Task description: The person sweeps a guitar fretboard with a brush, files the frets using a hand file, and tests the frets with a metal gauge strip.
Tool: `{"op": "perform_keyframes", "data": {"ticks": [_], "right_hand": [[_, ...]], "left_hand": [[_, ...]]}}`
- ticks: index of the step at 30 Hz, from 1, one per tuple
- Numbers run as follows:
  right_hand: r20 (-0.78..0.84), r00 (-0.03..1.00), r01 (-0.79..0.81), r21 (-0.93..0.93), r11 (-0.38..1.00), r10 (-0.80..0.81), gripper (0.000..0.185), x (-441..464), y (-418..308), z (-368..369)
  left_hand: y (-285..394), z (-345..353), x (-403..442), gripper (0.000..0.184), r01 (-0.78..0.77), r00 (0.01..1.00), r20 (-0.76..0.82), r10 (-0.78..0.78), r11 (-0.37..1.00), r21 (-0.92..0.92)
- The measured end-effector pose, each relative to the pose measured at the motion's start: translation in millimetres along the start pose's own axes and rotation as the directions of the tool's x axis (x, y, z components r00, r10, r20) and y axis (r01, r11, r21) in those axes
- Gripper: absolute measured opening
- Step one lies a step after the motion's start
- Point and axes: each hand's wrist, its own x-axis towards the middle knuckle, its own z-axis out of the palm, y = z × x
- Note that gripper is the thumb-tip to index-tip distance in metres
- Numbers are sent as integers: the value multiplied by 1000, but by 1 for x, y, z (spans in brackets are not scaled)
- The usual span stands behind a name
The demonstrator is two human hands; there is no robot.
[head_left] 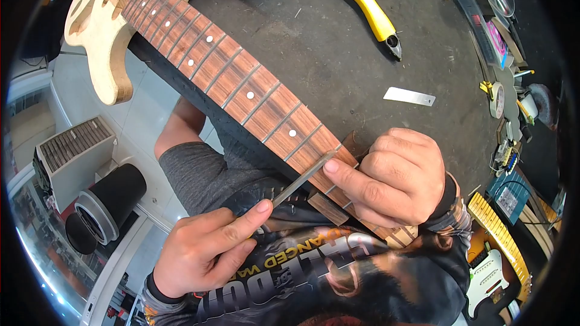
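A narrow metal file (302, 178) lies slantwise across the rosewood fretboard (266, 105) of a guitar neck, its far end at a fret. My left hand (208, 247) is closed on the file's near end, one finger stretched along it. With its fingers curled, my right hand (399, 175) presses a fingertip against the file's far end and rests over the neck near the headstock end. Metal frets and white dot inlays run along the board. The neck joins an unfinished pale wood guitar body (112, 42) at upper left.
On the dark worktop (290, 30) lie a yellow-handled brush (362, 0) and a loose metal blade (409, 96). Tape (496, 99) and assorted tools line the right edge. A sunburst guitar (492, 271) is at lower right; a black cylindrical bin (115, 199) stands at left.
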Motion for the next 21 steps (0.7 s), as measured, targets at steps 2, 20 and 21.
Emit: {"op": "perform_keyframes", "data": {"ticks": [2, 20, 21], "right_hand": [[-1, 1000, 3, -1, 1000, -3, 54, -1, 1, 0], [123, 990, -74, -3, 997, 74, 59, 16, -1, -10], [140, 984, -108, -32, 994, 111, 60, 18, -1, -12]], "left_hand": [[1, 1, 1, 74, -1, 1000, -3, 1, 1000, 6], [-31, 6, -1, 73, -130, 956, -288, 62, 965, -226], [-31, 6, -2, 75, -102, 951, -309, 18, 960, -260]]}}
